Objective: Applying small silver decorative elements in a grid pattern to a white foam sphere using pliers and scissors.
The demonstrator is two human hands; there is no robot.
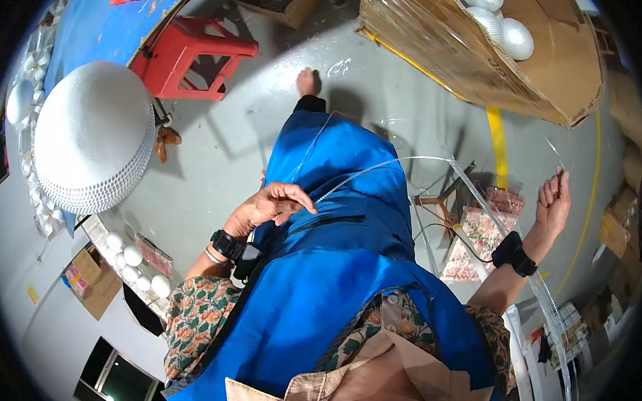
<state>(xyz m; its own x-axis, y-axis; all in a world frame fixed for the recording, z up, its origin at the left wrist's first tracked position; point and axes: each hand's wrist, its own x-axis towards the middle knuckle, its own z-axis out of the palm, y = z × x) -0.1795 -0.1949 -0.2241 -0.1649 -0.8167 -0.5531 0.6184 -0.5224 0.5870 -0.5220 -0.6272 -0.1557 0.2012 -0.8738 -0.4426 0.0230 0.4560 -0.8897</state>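
My beige collar [428, 370] is nearest, with the blue apron [353, 279] just beyond. My left grip [268, 204] pinches the end of a beaded strand [368, 170] between thumb and fingertips, above the apron; the strand arcs away to the right. My right grip [556, 198], raised well apart, is closed around a thin item, too small to identify. On my left is a large white globe [90, 122], beaded around its lower part. Farther off are a red stool [154, 66] and a cardboard box [566, 78] with white balls [517, 39].
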